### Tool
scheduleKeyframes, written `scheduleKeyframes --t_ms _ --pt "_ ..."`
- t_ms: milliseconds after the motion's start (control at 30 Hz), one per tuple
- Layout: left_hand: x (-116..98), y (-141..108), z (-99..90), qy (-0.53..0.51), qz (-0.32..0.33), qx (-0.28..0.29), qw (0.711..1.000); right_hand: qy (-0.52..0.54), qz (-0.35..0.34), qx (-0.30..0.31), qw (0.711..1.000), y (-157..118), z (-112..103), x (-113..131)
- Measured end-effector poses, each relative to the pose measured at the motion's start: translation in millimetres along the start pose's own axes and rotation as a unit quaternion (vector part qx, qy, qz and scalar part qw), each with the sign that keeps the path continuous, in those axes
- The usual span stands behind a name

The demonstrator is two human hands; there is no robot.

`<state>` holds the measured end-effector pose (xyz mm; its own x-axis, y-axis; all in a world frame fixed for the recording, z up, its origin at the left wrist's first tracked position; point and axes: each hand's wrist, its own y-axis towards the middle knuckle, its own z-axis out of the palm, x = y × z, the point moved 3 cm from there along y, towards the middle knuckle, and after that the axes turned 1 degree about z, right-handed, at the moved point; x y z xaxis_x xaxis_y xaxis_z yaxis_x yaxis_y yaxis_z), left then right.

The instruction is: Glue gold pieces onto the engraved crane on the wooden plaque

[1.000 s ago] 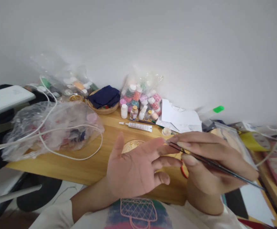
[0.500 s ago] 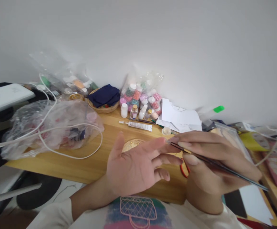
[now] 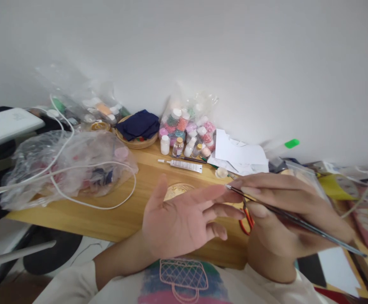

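Palm up, my left hand [image 3: 179, 221] is open, thumb raised and fingers pointing right, with nothing lying on it. My right hand [image 3: 285, 211] is closed in a pen-like grip around a thin dark brush [image 3: 301, 221]. The brush's metal end is at my left index fingertip; whether it touches I cannot tell. Behind my left hand a round gold disc [image 3: 179, 188] lies on the wooden table, partly hidden. Red-handled scissors [image 3: 246, 220] show between my hands, mostly covered.
Small bottles [image 3: 178, 147] and a white tube [image 3: 185, 166] lie at the back, before bags of coloured jars [image 3: 184, 120]. White papers [image 3: 239, 154] are to their right. A plastic bag [image 3: 76, 160] and a white cable [image 3: 98, 207] occupy the left. A navy cloth [image 3: 139, 125] rests on a basket.
My right hand and the brush have shifted slightly right and down, still close to the left index fingertip. My left hand has barely moved.
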<state>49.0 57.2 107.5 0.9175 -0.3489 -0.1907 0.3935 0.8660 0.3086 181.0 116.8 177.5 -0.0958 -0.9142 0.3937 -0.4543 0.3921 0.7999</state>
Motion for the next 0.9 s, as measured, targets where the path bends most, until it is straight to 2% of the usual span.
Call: scheduleKeyframes --t_ms 233,500,900 --pt "0.1 -0.5 -0.1 -0.001 -0.005 -0.019 1.0 -0.01 0.003 -0.038 0.999 1.9 0.9 2.4" --pt "-1.2 0.5 -0.6 -0.026 0.006 -0.016 1.0 -0.027 0.037 -0.027 0.999 0.5 0.6 2.4" --pt "0.0 0.4 -1.0 -0.004 0.019 -0.012 1.0 -0.02 0.013 -0.047 0.999 0.5 4.0 0.1"
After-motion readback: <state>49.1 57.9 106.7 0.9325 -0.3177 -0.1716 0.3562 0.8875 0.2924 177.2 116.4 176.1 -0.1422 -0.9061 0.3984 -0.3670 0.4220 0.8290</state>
